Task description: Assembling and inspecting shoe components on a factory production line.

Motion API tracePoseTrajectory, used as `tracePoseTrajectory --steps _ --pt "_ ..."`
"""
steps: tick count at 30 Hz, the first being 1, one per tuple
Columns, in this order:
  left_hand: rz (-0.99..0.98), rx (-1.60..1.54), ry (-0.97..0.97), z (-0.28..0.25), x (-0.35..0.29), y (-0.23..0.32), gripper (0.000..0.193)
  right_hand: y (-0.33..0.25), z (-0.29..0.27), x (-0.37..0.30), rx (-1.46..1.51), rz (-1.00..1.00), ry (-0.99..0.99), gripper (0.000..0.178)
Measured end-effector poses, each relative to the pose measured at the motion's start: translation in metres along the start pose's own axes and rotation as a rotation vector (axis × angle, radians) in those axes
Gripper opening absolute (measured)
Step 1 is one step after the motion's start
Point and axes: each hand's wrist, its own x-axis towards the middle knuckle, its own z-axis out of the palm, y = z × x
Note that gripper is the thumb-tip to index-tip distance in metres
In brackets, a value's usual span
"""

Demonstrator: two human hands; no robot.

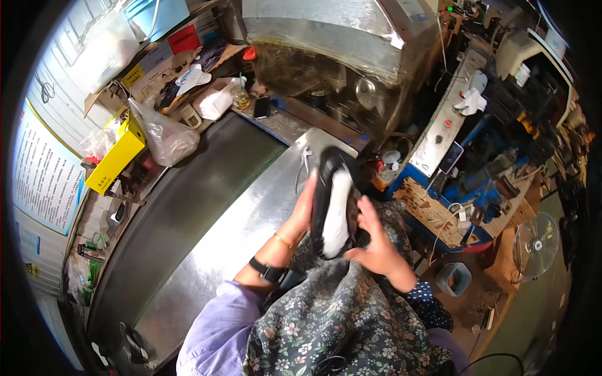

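A black shoe (323,188) with a long white underside is up in front of me, its bottom turned toward me. My left hand (305,203) grips it along the left side, fingers mostly behind it. On the right side, my right hand (379,241) holds the shoe with thumb and fingers spread along its edge. The picture is slightly blurred here. Thin pale cords (305,161) dangle beside the far end of the shoe; whether they are attached to it I cannot tell. Beneath it lie a shiny metal tabletop (213,241) and my flowered apron (338,313).
A dark conveyor belt (188,194) runs along the left. Beyond it are a yellow box (116,153), a plastic bag (166,135), a drink cup (240,97) and a phone (262,107). A metal-hooded machine (320,31) stands ahead. A fan (536,245) and bin (453,279) are at right.
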Motion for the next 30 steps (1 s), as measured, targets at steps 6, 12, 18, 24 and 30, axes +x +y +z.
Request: tracePoseTrajectory --steps 6,12,18,24,30 --pt "-0.081 1.510 -0.316 -0.046 -0.054 -0.012 0.068 0.037 -0.008 -0.016 0.660 0.758 -0.293 0.060" --pt "0.170 1.624 0.314 -0.184 -0.040 0.031 0.060 0.088 0.006 -0.028 1.160 0.936 0.237 0.058" --pt "0.513 2.071 0.534 -0.253 -0.042 0.022 0.050 0.156 -0.021 0.146 0.768 0.494 0.535 0.045" --pt "0.495 2.004 0.582 -0.248 -0.040 0.023 0.046 0.245 0.026 0.282 -0.457 0.193 0.430 0.037" --pt "0.469 2.005 0.581 -0.247 -0.040 0.024 0.046 0.186 0.120 0.133 -0.295 0.009 -0.074 0.023"
